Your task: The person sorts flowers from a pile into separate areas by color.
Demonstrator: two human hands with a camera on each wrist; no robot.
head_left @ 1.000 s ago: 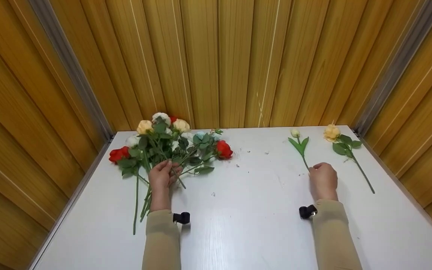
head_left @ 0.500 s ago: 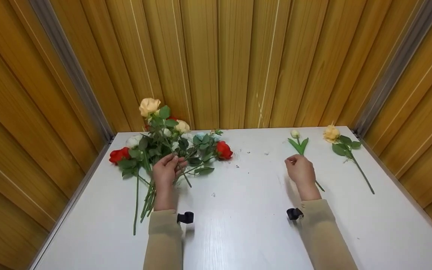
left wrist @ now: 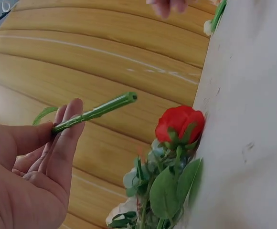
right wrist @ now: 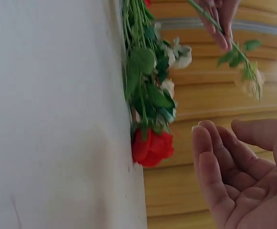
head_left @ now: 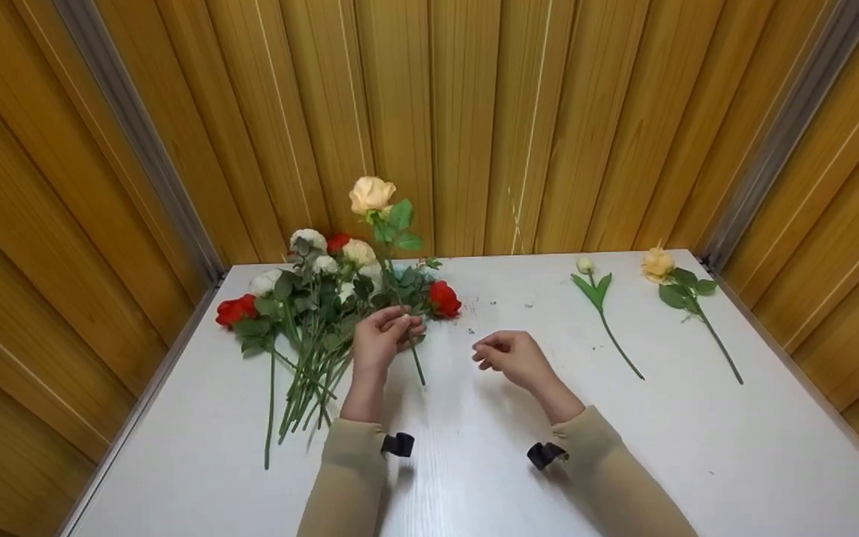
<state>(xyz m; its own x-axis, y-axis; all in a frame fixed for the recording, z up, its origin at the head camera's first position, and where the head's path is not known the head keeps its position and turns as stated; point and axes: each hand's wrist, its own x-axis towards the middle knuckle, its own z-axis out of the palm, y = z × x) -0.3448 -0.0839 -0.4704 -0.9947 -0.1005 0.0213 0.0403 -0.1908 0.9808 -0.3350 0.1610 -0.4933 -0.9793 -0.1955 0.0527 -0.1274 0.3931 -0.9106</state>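
Observation:
My left hand (head_left: 379, 344) pinches the green stem of a peach rose (head_left: 371, 195) between thumb and fingers. The bloom stands upright above the flower pile, and the stem's cut end (left wrist: 129, 97) pokes out past the fingers in the left wrist view. To the right, my right hand (head_left: 515, 359) hovers over the table with nothing in it, its fingers loosely bent; the right wrist view shows the bare palm (right wrist: 253, 191). The heap of flowers (head_left: 310, 321) lies left of and behind my left hand, with white, peach and red blooms, including a red rose (head_left: 444, 299) at its right end.
A white tulip (head_left: 598, 291) with green leaves lies on the right of the white table (head_left: 474, 462). Farther right lies a yellow-orange flower (head_left: 658, 265) on a leafy stem. Wood-patterned panels (head_left: 467, 127) rise behind the table and on both sides.
My left hand has lifted the peach rose out of the heap and moved right with it. The right hand has left the tulip lying and moved left toward the left hand.

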